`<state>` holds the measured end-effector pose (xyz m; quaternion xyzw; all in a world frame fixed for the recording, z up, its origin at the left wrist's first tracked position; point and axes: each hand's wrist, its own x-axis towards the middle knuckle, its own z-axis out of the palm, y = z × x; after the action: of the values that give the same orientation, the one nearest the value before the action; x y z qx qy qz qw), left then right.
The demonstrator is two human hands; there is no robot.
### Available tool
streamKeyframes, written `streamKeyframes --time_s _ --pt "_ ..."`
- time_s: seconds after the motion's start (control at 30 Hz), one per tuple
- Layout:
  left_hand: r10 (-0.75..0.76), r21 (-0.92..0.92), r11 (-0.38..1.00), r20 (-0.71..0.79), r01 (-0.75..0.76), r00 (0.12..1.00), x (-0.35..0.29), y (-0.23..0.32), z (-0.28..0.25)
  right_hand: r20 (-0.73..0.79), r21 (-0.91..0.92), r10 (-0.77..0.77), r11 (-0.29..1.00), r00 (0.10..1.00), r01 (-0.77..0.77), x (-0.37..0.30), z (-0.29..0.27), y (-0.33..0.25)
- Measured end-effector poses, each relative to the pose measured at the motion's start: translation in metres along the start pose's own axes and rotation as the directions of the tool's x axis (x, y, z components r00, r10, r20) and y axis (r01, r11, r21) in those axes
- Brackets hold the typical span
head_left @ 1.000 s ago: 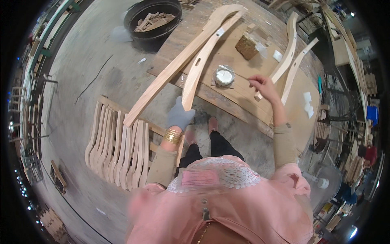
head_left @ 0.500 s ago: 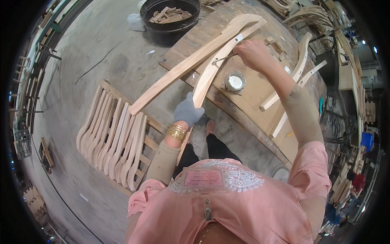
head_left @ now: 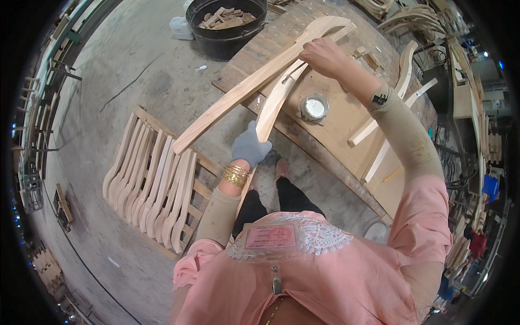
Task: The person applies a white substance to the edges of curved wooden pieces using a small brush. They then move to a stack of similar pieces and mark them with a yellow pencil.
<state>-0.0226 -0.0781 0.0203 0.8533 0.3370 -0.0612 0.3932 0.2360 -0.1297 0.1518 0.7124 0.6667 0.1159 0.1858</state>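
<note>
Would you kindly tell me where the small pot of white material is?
In the head view, the small pot sits on the workbench, right of the slotted wooden piece, lower in frame than the right hand.

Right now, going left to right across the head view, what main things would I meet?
Row of curved wooden pieces → gloved left hand → bare right hand → thin yellow stick → blue object near the right rim.

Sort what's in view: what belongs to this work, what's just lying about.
In use, by the look of it:
- slotted piece, in left hand
- stick, in right hand
- white-filled cup

Apparently lying about:
- bucket
- scraps
- pencil
</note>
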Motion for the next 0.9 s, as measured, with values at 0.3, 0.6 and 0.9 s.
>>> streamKeyframes --time_s 0.3,0.6,0.9 --pt "-0.011 0.009 1.0 0.03 0.011 0.999 0.003 0.0 -0.01 -0.036 0.108 -0.102 0.989 0.994 0.106 0.008 -0.014 -0.017" --pt "-0.022 0.013 1.0 0.057 0.021 0.998 0.005 -0.001 -0.012 0.038 0.074 -0.088 0.994 0.995 0.085 0.014 -0.018 -0.012" --pt "0.012 0.001 1.0 0.048 -0.012 0.999 0.007 0.002 -0.01 0.01 0.1 0.014 0.995 1.0 -0.015 0.017 -0.02 -0.001"
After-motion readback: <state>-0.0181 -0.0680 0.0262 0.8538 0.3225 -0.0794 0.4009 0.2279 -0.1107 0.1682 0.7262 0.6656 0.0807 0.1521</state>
